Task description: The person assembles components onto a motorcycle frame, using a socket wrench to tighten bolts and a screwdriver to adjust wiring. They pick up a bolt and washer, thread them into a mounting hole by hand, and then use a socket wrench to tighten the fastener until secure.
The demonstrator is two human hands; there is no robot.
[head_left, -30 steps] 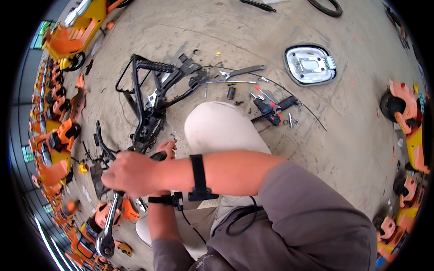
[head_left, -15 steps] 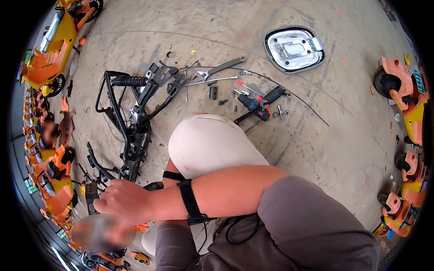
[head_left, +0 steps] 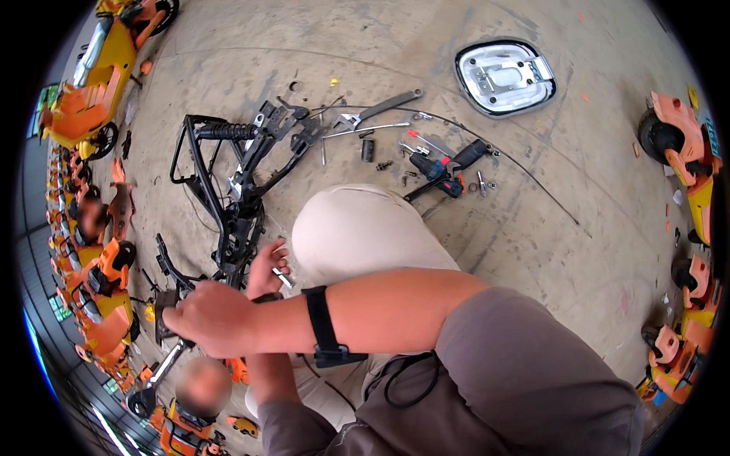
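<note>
My right arm, strapped in black, reaches across to the left over my left forearm. The fingers of my right hand (head_left: 209,315) are closed around a dark blocky part (head_left: 163,313) at the near end of a black scooter frame (head_left: 218,216). My left hand (head_left: 264,271) shows beyond the right forearm, beside my knee, with curled fingers. It holds a short silver metal cylinder (head_left: 283,277), whose exact kind I cannot make out. The frame lies on the floor at the left, its black spring shock absorber (head_left: 228,131) toward the far end.
Past my knee lie an adjustable wrench (head_left: 384,105), a long silver bar (head_left: 372,131), a black socket (head_left: 368,150), a power drill (head_left: 437,169), loose bolts and a long black cable. An upturned seat (head_left: 506,76) lies far right. Orange-yellow scooters (head_left: 99,91) line both sides.
My left hand has come into view from behind the right forearm, with the silver cylinder in its fingers. My right hand stays at the dark part. The view has shifted slightly.
</note>
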